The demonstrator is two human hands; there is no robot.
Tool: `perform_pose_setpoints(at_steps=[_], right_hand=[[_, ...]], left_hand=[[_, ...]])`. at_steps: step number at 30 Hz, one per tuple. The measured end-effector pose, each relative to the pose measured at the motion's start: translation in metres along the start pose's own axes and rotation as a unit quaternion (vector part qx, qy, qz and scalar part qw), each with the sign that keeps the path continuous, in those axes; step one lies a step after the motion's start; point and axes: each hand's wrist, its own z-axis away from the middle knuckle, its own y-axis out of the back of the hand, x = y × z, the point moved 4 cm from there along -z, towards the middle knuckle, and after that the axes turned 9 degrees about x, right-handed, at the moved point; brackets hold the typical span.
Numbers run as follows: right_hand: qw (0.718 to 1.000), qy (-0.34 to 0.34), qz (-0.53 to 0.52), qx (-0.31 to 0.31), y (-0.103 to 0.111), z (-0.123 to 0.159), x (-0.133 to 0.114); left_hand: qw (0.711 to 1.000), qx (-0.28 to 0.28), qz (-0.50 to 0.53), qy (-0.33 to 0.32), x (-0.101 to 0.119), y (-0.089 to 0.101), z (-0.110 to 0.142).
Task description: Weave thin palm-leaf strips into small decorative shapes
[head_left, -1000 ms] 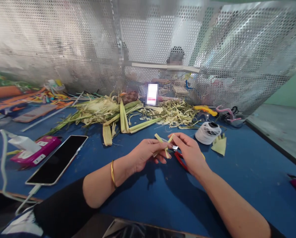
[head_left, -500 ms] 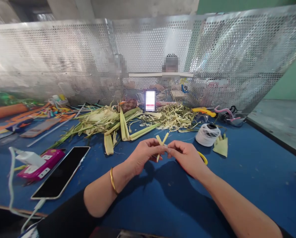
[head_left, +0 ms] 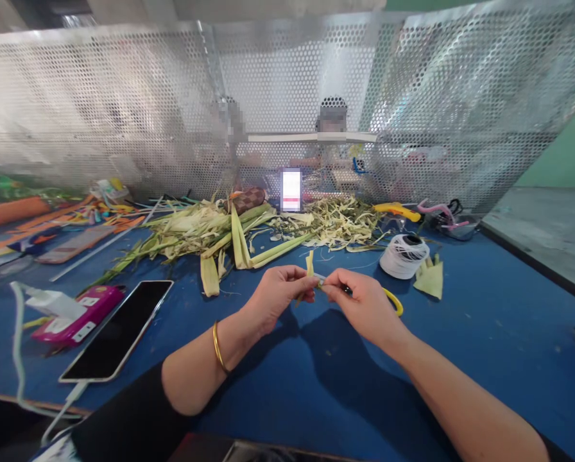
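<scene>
Above the blue table, a short pale yellow-green leaf strip (head_left: 310,263) stands up from between the fingers of my left hand (head_left: 285,290), which is closed on it. My right hand (head_left: 353,292) is beside it, thumb and forefinger pinched at the strip's right side. The small part between the two hands is mostly hidden by the fingers. A yellow loop handle (head_left: 393,303) lies on the table, partly under my right hand. Beyond that hand is a spool of white thread (head_left: 403,258), with a cut leaf piece (head_left: 430,277) at its right.
Piles of leaves (head_left: 186,234) and shredded strips (head_left: 343,224) lie along the back, before a perforated metal screen (head_left: 287,77). A phone (head_left: 119,333) and a magenta power strip (head_left: 83,314) with cables are at left. A yellow-handled tool (head_left: 397,211) lies back right. People sit behind the screen.
The strip showed two crossing ends in a V; now one upright end shows. My right hand has shifted slightly, and its fingertips are a little farther from my left hand's.
</scene>
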Motion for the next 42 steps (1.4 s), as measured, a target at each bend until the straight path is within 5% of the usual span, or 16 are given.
perform_pose_setpoints(at_steps=[5,21,26,30,37,42], right_hand=[[0.997,0.048,0.052,0.023,-0.002,0.004,-0.004],[0.969,0.193,0.108,0.11,-0.001,0.011,-0.015],[0.984,0.073,-0.036,0.161,0.005,0.006,-0.004],[0.973,-0.073,-0.183,0.124,0.002,0.001,0.004],[0.922,-0.121,-0.365,0.043,-0.01,0.002,-0.002],[0.941,-0.111,-0.319,0.017,-0.013,0.004,-0.001]], left_hand=[[0.999,0.033,0.003,0.007,-0.003,0.003,0.0],[1.0,-0.012,-0.023,0.002,-0.001,-0.001,0.005],[0.996,0.009,0.084,0.028,-0.006,-0.006,0.008],[0.99,-0.007,0.14,-0.03,-0.003,-0.013,0.012],[0.973,-0.035,0.216,-0.068,0.004,-0.016,0.015],[0.97,-0.057,0.221,-0.087,0.007,-0.014,0.015]])
